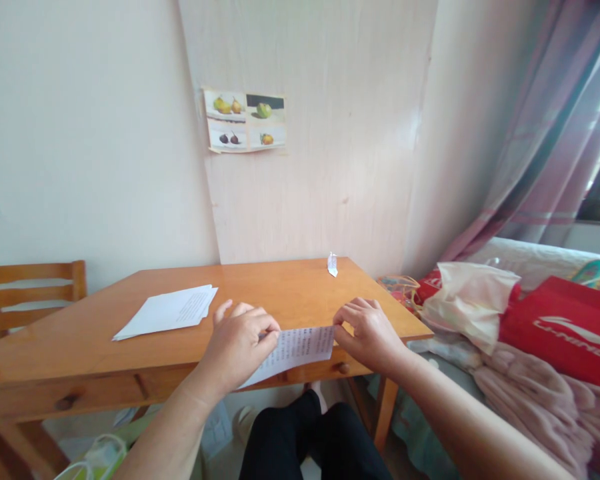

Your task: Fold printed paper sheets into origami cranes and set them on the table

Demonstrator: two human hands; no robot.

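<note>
A printed sheet of paper (305, 345) is stretched between my two hands, just above the front edge of the wooden table (275, 293). My left hand (240, 340) pinches its left side between thumb and fingers, and part of the sheet is hidden behind that hand. At the upper right corner, my right hand (365, 330) grips the paper the same way. Lines of print show on the side facing me. A small folded paper piece (333, 265) stands near the table's back right corner.
On the table's left lies a stack of printed sheets (163, 313). A wooden chair (30, 287) is at the far left. To the right, a bed holds a red bag (563, 330), a white plastic bag (467, 297) and a pink blanket (535, 393). Drawer knobs (67, 403) jut from the table's front.
</note>
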